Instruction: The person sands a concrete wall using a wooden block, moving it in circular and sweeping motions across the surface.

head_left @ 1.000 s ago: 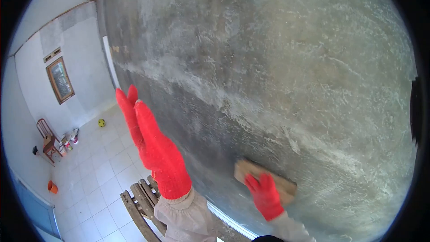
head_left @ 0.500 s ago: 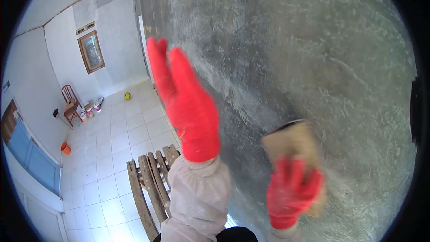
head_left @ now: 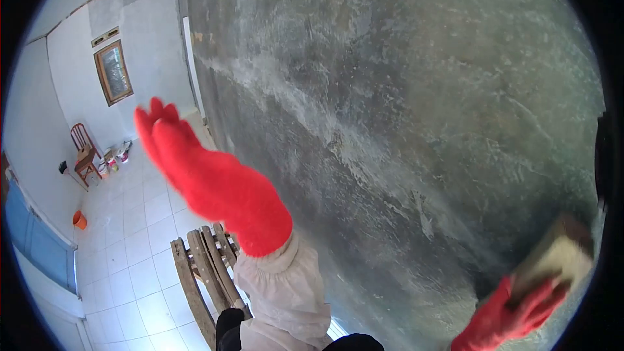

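Note:
My right hand [head_left: 513, 312], in a red glove, grips a tan rectangular sanding block [head_left: 558, 259] at the lower right. The block lies against the grey plastered wall [head_left: 390, 123], with its outer end darker and blurred. My left hand [head_left: 208, 175], also gloved in red, is held out to the left with its fingers stretched and nothing in it. Behind that hand show the tiled floor and the far room, while its wrist overlaps the wall's lower left part. A pale elastic-cuffed sleeve [head_left: 283, 286] covers the left forearm.
Below my left arm stands a slatted wooden bench [head_left: 201, 260]. On the white tiled floor [head_left: 136, 253] are an orange bucket [head_left: 80, 220], a wooden chair [head_left: 84, 153] and several paint tins [head_left: 112, 162]. A blue door [head_left: 42, 240] is at the left, a small window [head_left: 113, 73] beyond.
My right hand and the block have slid right and outward along the wall. My left hand has swung left and down. The view has turned slightly right.

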`<state>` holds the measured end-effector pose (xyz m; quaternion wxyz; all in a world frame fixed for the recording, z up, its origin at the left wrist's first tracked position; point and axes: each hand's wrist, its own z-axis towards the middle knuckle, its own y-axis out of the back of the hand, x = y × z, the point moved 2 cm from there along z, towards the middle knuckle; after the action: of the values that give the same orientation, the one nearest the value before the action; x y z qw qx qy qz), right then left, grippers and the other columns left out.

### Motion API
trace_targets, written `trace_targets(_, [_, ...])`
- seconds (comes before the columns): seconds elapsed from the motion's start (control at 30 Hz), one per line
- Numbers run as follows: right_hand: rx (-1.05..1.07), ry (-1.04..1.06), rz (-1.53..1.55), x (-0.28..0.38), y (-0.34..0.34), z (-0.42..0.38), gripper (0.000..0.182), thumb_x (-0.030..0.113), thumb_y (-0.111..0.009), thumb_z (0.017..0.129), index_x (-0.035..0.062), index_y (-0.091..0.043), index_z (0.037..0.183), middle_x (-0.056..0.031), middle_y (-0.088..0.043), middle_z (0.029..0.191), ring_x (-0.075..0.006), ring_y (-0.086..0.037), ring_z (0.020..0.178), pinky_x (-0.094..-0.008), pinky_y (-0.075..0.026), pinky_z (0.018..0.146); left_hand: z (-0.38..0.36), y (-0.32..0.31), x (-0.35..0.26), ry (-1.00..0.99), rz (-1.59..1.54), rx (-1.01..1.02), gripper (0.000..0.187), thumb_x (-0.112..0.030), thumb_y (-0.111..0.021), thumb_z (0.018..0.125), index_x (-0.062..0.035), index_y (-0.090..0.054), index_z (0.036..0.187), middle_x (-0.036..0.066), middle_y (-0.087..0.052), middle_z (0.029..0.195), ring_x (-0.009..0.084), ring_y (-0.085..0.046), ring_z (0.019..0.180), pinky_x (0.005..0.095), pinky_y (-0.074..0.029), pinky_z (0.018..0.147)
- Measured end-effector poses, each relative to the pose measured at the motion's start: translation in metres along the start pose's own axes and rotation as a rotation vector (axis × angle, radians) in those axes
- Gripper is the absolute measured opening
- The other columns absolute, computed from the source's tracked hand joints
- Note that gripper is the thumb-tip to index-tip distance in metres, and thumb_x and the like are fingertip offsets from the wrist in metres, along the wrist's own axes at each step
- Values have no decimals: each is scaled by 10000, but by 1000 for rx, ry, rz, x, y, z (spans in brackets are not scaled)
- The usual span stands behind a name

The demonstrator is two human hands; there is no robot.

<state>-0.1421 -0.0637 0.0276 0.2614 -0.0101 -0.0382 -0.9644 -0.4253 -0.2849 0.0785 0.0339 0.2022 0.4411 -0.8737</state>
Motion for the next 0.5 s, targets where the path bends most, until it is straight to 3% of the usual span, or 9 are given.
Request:
trace_targets(0.13, [398, 503, 134, 89, -58, -92, 656, 196, -664, 808, 213, -431, 1421, -95, -419, 1450, -362, -377, 1316, -497, -351, 1068, 15, 31, -19, -232, 23, -54, 459, -242, -328, 1000, 13, -437, 1366, 189, -502, 1349, 341, -482, 1251, 433, -383, 1060])
trace_targets(0.17, [235, 320, 444, 158, -53, -112, 465, 213, -565, 900, 205, -510, 1362, -166, -459, 1373, -354, -475, 1179, -517, -402, 1007, 21, 34, -28, -248, 107, -131, 495, -298, -329, 1003, 32, -435, 1357, 210, -494, 1349, 353, -488, 1241, 447, -383, 1072])
trace_targets(0.2, [355, 631, 384, 171, -52, -136, 422, 208, -564, 906, 205, -536, 1327, -155, -483, 1323, -334, -489, 1147, -513, -413, 993, 37, 49, -31, -159, -120, -169, 511, -295, -301, 1011, 44, -403, 1380, 238, -456, 1387, 379, -451, 1285, 463, -352, 1106])
trace_targets(0.23, [480, 945, 316, 176, -45, -169, 381, 203, -563, 911, 205, -562, 1292, -144, -507, 1273, -314, -504, 1115, -510, -423, 979, 63, 93, -26, -71, -460, 146, 512, -281, -285, 1015, 48, -374, 1398, 235, -424, 1419, 382, -408, 1321, 465, -328, 1124])
trace_targets(0.27, [533, 949, 365, 172, -50, -209, 337, 199, -605, 891, 193, -598, 1228, -134, -520, 1212, -321, -510, 1091, -504, -434, 957, 84, 137, -21, 26, -798, 461, 515, -267, -268, 1019, 52, -344, 1416, 233, -391, 1450, 385, -366, 1356, 468, -303, 1142])
trace_targets(0.33, [720, 744, 538, 136, -50, -254, 274, 210, -683, 835, 180, -651, 1105, -128, -535, 1123, -337, -520, 1047, -490, -454, 919, 99, 178, -11, -184, 416, -90, 523, -262, -244, 1024, 16, -261, 1466, 201, -281, 1525, 373, -281, 1405, 480, -278, 1153])
trace_targets(0.4, [723, 491, 489, 97, -47, -252, 287, 255, -715, 782, 165, -637, 1043, -143, -521, 1130, -385, -485, 1098, -502, -442, 925, 102, 121, -28, 92, 211, -305, 538, -304, -283, 1031, -27, -224, 1488, 174, -196, 1562, 358, -242, 1423, 512, -263, 1149])
trace_targets(0.47, [452, 694, 95, 86, -28, -195, 376, 326, -704, 798, 141, -590, 1105, -193, -493, 1189, -447, -420, 1213, -557, -395, 961, 118, 127, -1, -125, -303, -382, 538, -376, -422, 959, -73, -384, 1402, 98, -385, 1429, 351, -314, 1339, 553, -229, 1075])
trace_targets(0.5, [409, 602, 23, 91, -23, -159, 540, 331, -700, 801, 127, -532, 1272, -231, -452, 1313, -478, -386, 1249, -590, -364, 975, 132, 138, 12, -43, -197, -53, 452, -343, -478, 898, -87, -478, 1270, 55, -458, 1319, 320, -387, 1239, 537, -280, 1022])
